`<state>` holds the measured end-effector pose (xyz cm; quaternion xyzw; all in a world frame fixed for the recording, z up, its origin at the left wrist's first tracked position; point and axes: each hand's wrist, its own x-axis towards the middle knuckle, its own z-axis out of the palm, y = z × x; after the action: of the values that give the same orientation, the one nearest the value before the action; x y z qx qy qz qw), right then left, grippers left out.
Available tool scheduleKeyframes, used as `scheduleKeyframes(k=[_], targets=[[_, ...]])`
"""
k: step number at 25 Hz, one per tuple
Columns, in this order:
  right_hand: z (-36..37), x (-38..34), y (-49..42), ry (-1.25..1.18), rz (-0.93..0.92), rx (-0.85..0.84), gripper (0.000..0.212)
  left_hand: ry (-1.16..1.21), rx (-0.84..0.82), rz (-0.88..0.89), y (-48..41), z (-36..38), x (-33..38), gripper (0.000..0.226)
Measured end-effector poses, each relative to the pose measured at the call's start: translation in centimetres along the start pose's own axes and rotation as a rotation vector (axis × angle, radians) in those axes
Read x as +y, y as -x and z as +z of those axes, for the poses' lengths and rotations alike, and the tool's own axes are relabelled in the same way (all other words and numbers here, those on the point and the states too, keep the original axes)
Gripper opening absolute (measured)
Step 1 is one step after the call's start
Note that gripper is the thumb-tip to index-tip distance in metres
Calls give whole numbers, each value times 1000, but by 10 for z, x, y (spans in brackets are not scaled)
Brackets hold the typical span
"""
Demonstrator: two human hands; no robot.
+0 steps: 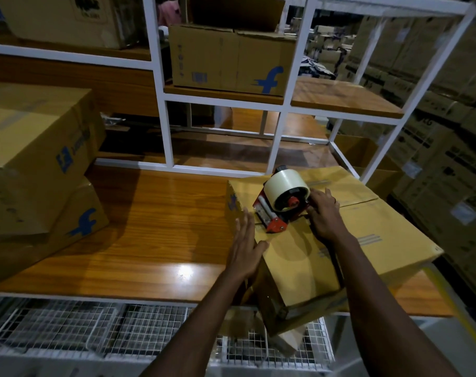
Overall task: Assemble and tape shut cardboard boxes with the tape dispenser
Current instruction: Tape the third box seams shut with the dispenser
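A brown cardboard box [367,227] lies on the right side of the wooden table, its top flaps closed along a middle seam. On top of it, near its left edge, stands a red tape dispenser [279,205] with a pale tape roll. My right hand [324,213] grips the dispenser's handle from the right. My left hand [247,244] lies flat, fingers together, against the box's left edge just below the dispenser. The box's near corner overhangs the table's front edge.
Two stacked boxes [38,170] with blue logos sit at the table's left. A white metal shelf frame [275,110] behind holds another box [228,61]. The wooden table [160,229] shows bare wood between. Wire mesh baskets [95,327] run below the front edge. Stacked cartons [449,131] fill the right.
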<state>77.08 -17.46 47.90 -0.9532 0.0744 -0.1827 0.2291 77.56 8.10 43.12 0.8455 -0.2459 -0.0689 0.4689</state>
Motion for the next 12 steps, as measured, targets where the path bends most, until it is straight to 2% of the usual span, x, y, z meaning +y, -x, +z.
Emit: scheduleKeyframes(k=[4, 7, 12], targets=[[4, 7, -3, -15, -145, -10, 32, -204, 133, 89, 0, 9, -20, 81], [5, 7, -3, 62, -153, 23, 25, -138, 214, 88, 1, 14, -16, 77], [-2, 9, -13, 22, -336, 74, 28, -113, 273, 82, -1, 20, -19, 74]])
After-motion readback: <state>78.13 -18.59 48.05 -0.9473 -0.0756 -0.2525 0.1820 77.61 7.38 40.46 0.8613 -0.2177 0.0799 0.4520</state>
